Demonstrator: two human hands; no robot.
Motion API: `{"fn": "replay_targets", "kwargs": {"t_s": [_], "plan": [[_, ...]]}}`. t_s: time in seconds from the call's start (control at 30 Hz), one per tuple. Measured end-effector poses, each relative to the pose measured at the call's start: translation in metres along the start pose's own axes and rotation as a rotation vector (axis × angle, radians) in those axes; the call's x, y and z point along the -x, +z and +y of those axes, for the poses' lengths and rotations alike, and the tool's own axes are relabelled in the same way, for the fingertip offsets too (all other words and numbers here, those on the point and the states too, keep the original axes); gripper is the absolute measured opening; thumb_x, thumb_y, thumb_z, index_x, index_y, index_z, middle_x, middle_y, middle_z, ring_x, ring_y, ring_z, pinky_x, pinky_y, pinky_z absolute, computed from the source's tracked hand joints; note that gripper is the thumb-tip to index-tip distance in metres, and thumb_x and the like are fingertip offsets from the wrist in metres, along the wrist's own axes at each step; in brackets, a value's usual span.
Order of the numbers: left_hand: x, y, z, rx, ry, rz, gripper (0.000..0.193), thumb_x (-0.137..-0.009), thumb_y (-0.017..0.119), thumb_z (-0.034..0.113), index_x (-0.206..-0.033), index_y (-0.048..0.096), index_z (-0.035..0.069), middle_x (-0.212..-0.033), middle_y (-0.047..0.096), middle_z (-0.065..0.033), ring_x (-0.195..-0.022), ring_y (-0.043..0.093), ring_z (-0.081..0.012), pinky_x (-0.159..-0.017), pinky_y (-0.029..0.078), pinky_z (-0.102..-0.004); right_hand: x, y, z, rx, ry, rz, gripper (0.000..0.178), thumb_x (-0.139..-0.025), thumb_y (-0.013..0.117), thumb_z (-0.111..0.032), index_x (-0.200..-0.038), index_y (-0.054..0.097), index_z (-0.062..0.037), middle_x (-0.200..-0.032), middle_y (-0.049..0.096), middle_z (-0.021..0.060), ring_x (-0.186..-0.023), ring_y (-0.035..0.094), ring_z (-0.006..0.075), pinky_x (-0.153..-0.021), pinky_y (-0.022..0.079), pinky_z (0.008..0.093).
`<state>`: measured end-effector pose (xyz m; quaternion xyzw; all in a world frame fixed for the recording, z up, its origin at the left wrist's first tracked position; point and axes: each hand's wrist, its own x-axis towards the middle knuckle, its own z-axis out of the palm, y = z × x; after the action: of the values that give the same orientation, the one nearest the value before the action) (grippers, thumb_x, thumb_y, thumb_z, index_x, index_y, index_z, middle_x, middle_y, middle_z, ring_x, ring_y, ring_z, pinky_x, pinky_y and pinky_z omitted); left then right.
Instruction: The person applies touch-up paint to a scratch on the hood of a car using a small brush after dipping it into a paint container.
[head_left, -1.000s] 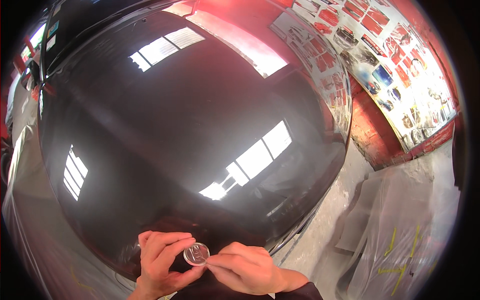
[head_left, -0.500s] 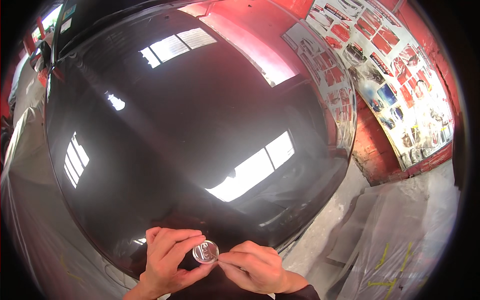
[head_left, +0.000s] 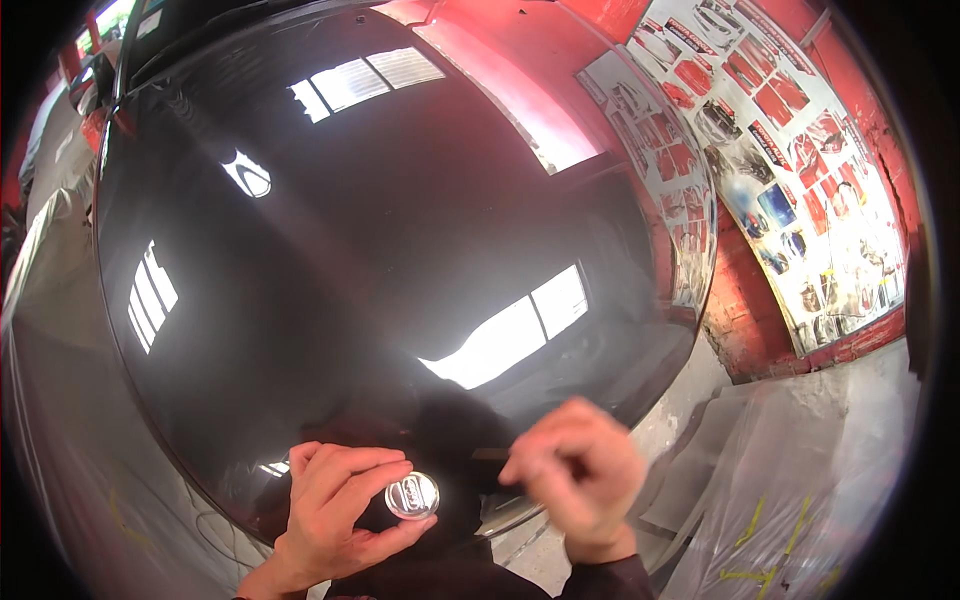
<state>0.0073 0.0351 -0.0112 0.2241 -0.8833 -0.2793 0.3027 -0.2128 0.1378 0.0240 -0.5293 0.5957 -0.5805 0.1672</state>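
Note:
A round, shiny silver car badge (head_left: 412,496) with a raised emblem is held at its rim by my left hand (head_left: 335,510), thumb below and fingers above, at the bottom centre. My right hand (head_left: 580,475) is lifted to the right, apart from the badge, and smeared by motion. Its fingers are curled with the tips together; anything between them cannot be made out. Beneath and beyond both hands spreads a glossy dark car hood (head_left: 350,260), reflecting bright windows and the red wall.
A poster (head_left: 775,170) with car pictures hangs on the red brick wall (head_left: 745,300) at right. Clear plastic sheeting (head_left: 780,480) with yellow marks covers something at lower right. More sheeting (head_left: 60,400) lies along the left. A side mirror (head_left: 88,92) shows at upper left.
My right hand has left the badge's edge and moved up and to the right. My left hand still holds the badge, its face now reflecting more brightly.

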Motion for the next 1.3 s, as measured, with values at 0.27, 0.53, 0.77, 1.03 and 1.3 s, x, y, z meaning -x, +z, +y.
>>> {"fn": "replay_targets", "kwargs": {"t_s": [0.27, 0.53, 0.77, 1.03, 1.3], "plan": [[0.005, -0.008, -0.006, 0.016, -0.029, 0.031, 0.048, -0.061, 0.09, 0.025, -0.102, 0.071, 0.008, -0.103, 0.069, -0.0024, -0.078, 0.059, -0.0152, -0.076, 0.034, -0.0325, -0.155, -0.006, 0.05, -0.358, 0.271, 0.166, 0.016, -0.095, 0.065, -0.014, -0.091, 0.063, 0.0015, -0.074, 0.06, 0.005, -0.065, 0.064, 0.0163, -0.061, 0.051, 0.0284], [0.011, -0.012, -0.014, -0.006, -0.057, 0.026, 0.05, -0.057, 0.091, 0.028, -0.099, 0.07, 0.01, -0.101, 0.068, -0.0033, -0.079, 0.059, -0.0175, -0.078, 0.035, -0.0357, -0.231, -0.004, 0.104, -0.342, 0.369, 0.142, 0.015, -0.092, 0.069, -0.013, -0.089, 0.065, 0.0011, -0.076, 0.062, 0.0066, -0.067, 0.066, 0.0189, -0.063, 0.056, 0.0303], [0.014, -0.045, -0.007, 0.1, -0.063, 0.016, 0.055, -0.062, 0.091, 0.016, -0.11, 0.067, 0.005, -0.112, 0.066, -0.0102, -0.095, 0.064, -0.0259, -0.081, 0.046, -0.0385, -0.242, 0.002, 0.114, -0.254, 0.45, 0.091, 0.014, -0.09, 0.071, -0.011, -0.089, 0.065, 0.0013, -0.074, 0.061, 0.0054, -0.062, 0.065, 0.0167, -0.058, 0.054, 0.0272], [0.02, -0.047, -0.012, 0.097, -0.069, 0.012, 0.057, -0.062, 0.091, 0.015, -0.113, 0.066, 0.005, -0.115, 0.065, -0.0099, -0.098, 0.063, -0.0246, -0.084, 0.045, -0.038, -0.243, 0.009, 0.12, -0.211, 0.451, 0.133, 0.014, -0.088, 0.073, -0.011, -0.085, 0.065, 0.0006, -0.071, 0.061, 0.005, -0.057, 0.063, 0.0145, -0.052, 0.053, 0.0251], [0.023, -0.05, -0.011, 0.091, -0.06, -0.016, 0.055, -0.065, 0.091, 0.018, -0.113, 0.066, 0.006, -0.116, 0.065, -0.0096, -0.1, 0.063, -0.0259, -0.086, 0.046, -0.0392, -0.242, 0.01, 0.121, -0.201, 0.448, 0.165, 0.016, -0.086, 0.074, -0.011, -0.085, 0.065, 0.0016, -0.07, 0.06, 0.0051, -0.056, 0.063, 0.0145, -0.051, 0.054, 0.0249]]}}
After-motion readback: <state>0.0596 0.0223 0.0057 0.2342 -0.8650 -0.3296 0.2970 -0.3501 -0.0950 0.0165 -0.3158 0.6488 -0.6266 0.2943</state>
